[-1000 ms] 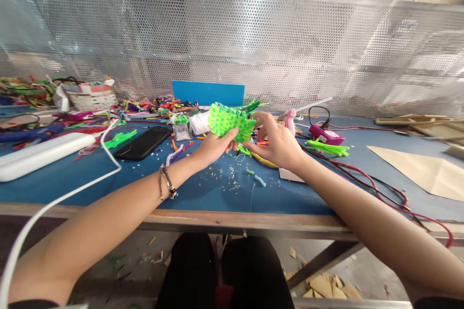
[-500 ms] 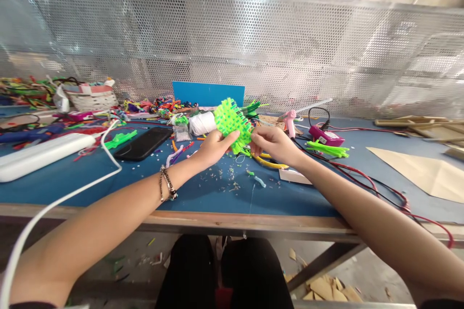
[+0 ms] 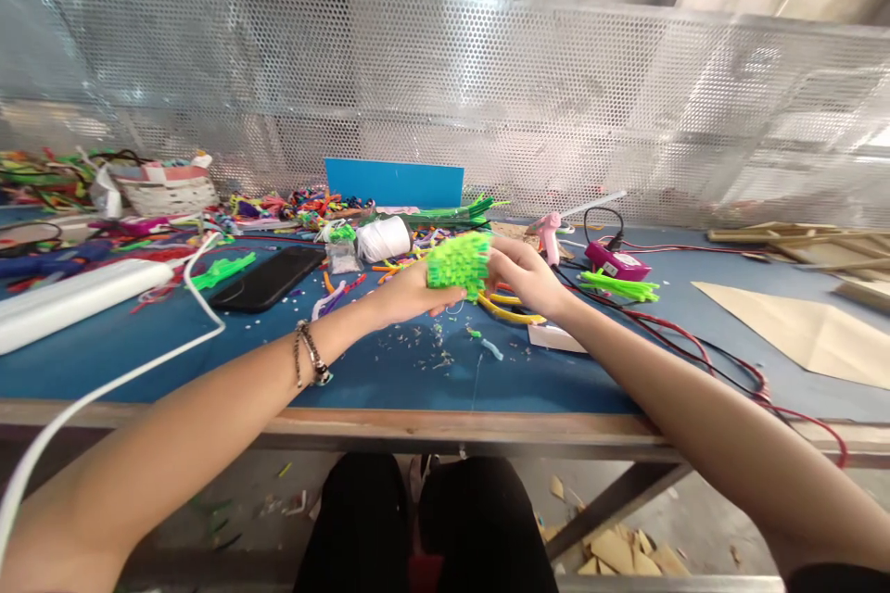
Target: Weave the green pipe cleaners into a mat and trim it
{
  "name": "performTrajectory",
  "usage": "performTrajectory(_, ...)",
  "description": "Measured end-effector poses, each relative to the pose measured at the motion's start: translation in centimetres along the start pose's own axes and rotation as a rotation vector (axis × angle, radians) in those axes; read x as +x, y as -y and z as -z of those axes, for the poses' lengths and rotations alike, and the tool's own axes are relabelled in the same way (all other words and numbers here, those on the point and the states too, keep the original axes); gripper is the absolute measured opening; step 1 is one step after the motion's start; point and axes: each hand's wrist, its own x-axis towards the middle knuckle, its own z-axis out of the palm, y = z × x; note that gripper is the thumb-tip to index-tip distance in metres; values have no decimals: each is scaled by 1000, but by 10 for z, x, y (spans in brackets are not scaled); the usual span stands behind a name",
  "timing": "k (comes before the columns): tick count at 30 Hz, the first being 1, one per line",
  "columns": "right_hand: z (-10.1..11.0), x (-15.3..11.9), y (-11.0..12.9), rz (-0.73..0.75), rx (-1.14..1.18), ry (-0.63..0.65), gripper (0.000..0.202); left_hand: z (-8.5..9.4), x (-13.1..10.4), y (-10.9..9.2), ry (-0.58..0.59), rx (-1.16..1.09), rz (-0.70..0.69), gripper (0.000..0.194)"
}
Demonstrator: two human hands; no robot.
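Observation:
A bright green woven piece [image 3: 457, 265], made of small interlaced loops or strips, is held above the middle of the blue table. My left hand [image 3: 409, 290] grips it from the left, thumb along its lower edge. On the right side my right hand [image 3: 518, 271] has its fingers bent against the piece's edge; the fingertips are partly hidden behind it. Behind the piece lie a white spool of cord [image 3: 384, 239] and a bundle of green strips [image 3: 479, 209]. Under the hands are yellow curved strips [image 3: 513, 310] and scattered trimmings [image 3: 438, 343].
A black phone [image 3: 270, 279] and a white power strip [image 3: 83, 296] with its cable lie left. To the right are a pink glue gun [image 3: 549, 236], a magenta box [image 3: 617, 261], green strips [image 3: 620, 285], red and black wires, and brown paper [image 3: 799, 329]. A perforated metal screen [image 3: 445, 83] stands behind.
The green woven piece has been turned and lowered, now showing a more compact face. My left hand has shifted its hold, and the right hand stays at the piece's right edge.

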Motion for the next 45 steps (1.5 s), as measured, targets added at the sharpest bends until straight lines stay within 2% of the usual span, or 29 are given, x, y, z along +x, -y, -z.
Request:
performTrajectory(2, 4, 0, -1, 15, 40, -3, 27, 0, -1, -1, 82, 9, 46, 24)
performTrajectory(6, 9, 0, -11, 4, 188, 74, 42, 2, -3, 0, 215, 71, 98, 32)
performTrajectory(9, 10, 1, -18, -20, 218, 112, 53, 3, -4, 1, 207, 31, 134, 30)
performTrajectory(11, 10, 2, -19, -27, 206, 86, 58, 3, -3, 1, 197, -5, 160, 29)
performTrajectory(15, 10, 4, -12, 1, 76, 35, 39, 1, -2, 1, 195, -61, 138, 26)
performTrajectory(17, 9, 4, -8, -9, 26, 56, 30, 0, -1, 1, 120, -72, 65, 25)
performTrajectory(22, 3, 2, -1, -61, -11, 103, 23, 2, 3, 2, -226, 54, -91, 24)
performTrajectory(25, -1, 0, 2, -45, 3, 88, 16, 5, 5, 4, -311, 56, -136, 23)
performTrajectory(29, -3, -1, 1, -27, -35, 81, 17, 6, 6, 3, -323, 42, -179, 18)
performTrajectory(35, -4, -1, 0, 159, -255, -178, 23, 4, 4, 0, -292, 93, -156, 13)
performTrajectory(41, -11, -2, 6, 180, -283, -276, 12, -1, 2, 0, -300, 201, -214, 16)
performTrajectory(45, -15, -3, 7, 249, -321, -293, 10, -3, 0, 0, -301, 241, -268, 18)
